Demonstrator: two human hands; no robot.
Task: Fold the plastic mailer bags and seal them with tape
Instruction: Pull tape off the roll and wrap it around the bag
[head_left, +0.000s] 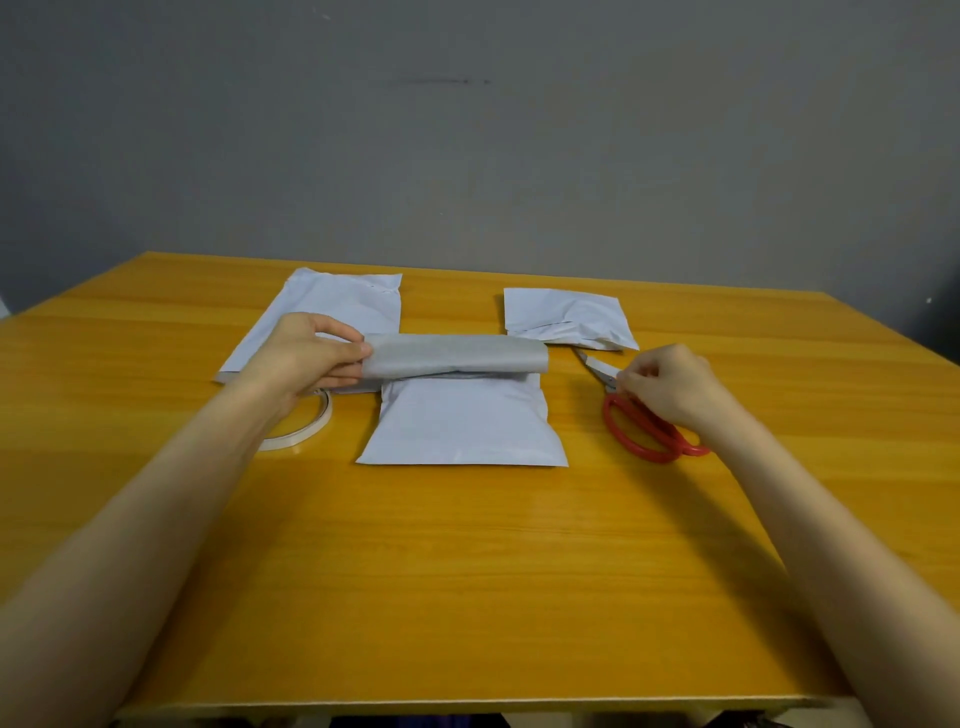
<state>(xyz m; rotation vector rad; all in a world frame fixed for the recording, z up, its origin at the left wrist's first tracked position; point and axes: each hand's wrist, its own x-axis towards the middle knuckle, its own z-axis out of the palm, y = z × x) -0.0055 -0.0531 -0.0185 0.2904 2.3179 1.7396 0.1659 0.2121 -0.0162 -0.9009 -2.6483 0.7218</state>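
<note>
Middle of the bench (467, 571) there's a white mailer (462, 426) lying flat, its grey flap (457, 353) curled over along the far edge like a loose roll. The left hand (304, 358) pinches the mailer by the left end of that flap, thumb on top, fingers tucked under where I can't see them.

The right hand (670, 387) sits over the scissors (602, 374), to the right of the mailer. Its fingers are curled with the tips bunched by the pivot. Honestly can't tell if it's pinching something small or nothing at all. It covers part of the red handles; the blades poke out toward the back left.

The tape (322, 421) is just left of the mailer, half hidden under the left wrist.

At the back left is a flat bag (337, 306), with its near corner behind the left hand. At the back right is a folded bag (563, 314), a bit crumpled.
</note>
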